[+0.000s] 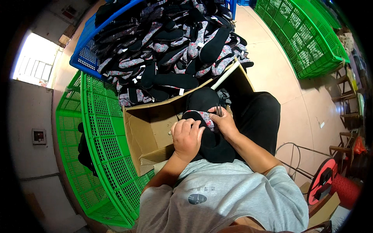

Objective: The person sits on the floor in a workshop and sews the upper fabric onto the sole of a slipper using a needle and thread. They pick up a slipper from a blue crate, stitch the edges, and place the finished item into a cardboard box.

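On my lap lies a black slipper [218, 149] with a floral grey-and-red upper. My left hand [186, 136] is closed on its left edge, thumb and fingertips pinching the rim near the floral part. My right hand [225, 122] is closed around a small pair of thread snips [219, 111], whose thin dark blades point away from me. Its fingers also touch the slipper's floral upper. Whether the blades meet a thread is too small to tell. My black-trousered knees are on both sides of the work.
An open cardboard box [145, 134] stands before me. Beyond it, a large heap of similar slippers [167, 50] fills a blue crate [86, 56]. Green crates stand at left [105, 155] and far right [299, 39]. A red round-topped stand [321, 180] is at my right.
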